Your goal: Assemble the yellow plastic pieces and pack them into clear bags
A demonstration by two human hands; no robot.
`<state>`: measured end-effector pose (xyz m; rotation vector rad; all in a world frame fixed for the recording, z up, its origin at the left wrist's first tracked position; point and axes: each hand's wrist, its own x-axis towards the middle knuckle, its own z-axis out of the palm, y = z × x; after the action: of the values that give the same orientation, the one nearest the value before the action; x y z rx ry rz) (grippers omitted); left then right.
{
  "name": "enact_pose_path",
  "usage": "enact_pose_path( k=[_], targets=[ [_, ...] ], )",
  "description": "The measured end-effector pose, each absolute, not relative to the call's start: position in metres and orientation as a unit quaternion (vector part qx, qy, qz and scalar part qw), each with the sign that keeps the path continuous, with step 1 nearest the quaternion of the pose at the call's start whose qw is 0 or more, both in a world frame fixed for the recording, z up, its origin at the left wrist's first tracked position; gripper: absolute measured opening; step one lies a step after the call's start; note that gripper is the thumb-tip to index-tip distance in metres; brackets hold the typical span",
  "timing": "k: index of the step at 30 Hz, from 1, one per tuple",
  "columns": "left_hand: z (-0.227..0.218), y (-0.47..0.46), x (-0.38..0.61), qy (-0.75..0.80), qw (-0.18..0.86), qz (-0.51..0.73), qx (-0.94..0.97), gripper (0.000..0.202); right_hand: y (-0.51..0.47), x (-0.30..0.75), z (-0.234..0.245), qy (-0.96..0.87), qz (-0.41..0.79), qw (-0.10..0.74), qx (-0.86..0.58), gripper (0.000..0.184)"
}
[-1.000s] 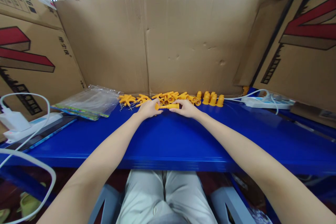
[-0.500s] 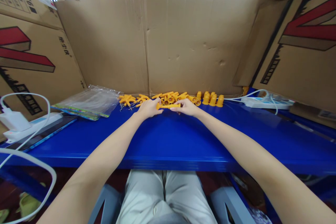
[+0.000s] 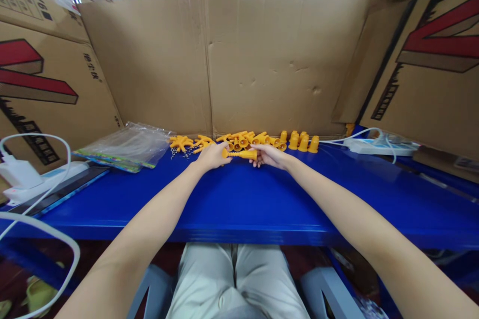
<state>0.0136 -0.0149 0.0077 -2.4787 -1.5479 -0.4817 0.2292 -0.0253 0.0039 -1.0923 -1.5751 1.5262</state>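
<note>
Between my two hands lies a yellow plastic piece with a ridged, screw-like shaft (image 3: 235,153) and a wider cylindrical right end. My left hand (image 3: 212,156) grips its flared left end, fingers closed. The fingers of my right hand (image 3: 270,155) are curled round the wider right end. Just behind are several yellow cup-shaped pieces (image 3: 243,141) lying on their sides. Yellow branched pieces (image 3: 181,142) with small metal chains (image 3: 174,152) lie left of my left hand. Several yellow cups (image 3: 304,141) stand upside down to the right.
A blue table (image 3: 239,199) carries everything, backed by a cardboard wall (image 3: 284,60). Clear plastic bags (image 3: 127,144) lie at left. A white power strip (image 3: 48,179) with a cable and a dark flat device (image 3: 71,187) sit at far left; another power strip (image 3: 377,146) is at right.
My right hand has shifted its grip, its fingers now curled lower under the piece's right end, which shows wider. My left hand stays nearly in place.
</note>
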Motion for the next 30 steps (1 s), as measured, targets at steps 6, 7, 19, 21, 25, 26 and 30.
enact_pose_path(
  k=[6, 7, 19, 21, 25, 26, 30],
  targets=[
    [0.007, -0.014, 0.013, -0.522, 0.082, -0.168, -0.832, 0.030, -0.027, 0.230, 0.002, -0.649, 0.538, 0.353, -0.407, 0.008],
    [0.008, -0.014, 0.013, -0.520, 0.081, -0.170, -0.833, 0.030, -0.027, 0.230, 0.001, -0.653, 0.527, 0.359, -0.408, 0.010],
    [0.017, -0.025, 0.016, -0.541, 0.096, -0.161, -0.820, 0.038, -0.025, 0.228, 0.001, -0.638, 0.517, 0.406, -0.401, 0.013],
    [0.018, -0.026, 0.017, -0.539, 0.106, -0.154, -0.821, 0.038, -0.025, 0.228, 0.001, -0.633, 0.522, 0.407, -0.401, 0.013],
    [0.018, -0.027, 0.017, -0.537, 0.127, -0.146, -0.821, 0.038, -0.024, 0.228, 0.000, -0.629, 0.529, 0.407, -0.399, 0.013],
    [0.018, -0.027, 0.017, -0.538, 0.132, -0.147, -0.820, 0.037, -0.025, 0.228, 0.001, -0.630, 0.529, 0.405, -0.398, 0.013],
    [0.015, -0.027, 0.017, -0.522, 0.115, -0.184, -0.825, 0.043, -0.025, 0.231, 0.006, -0.647, 0.509, 0.413, -0.390, 0.015]
  ],
)
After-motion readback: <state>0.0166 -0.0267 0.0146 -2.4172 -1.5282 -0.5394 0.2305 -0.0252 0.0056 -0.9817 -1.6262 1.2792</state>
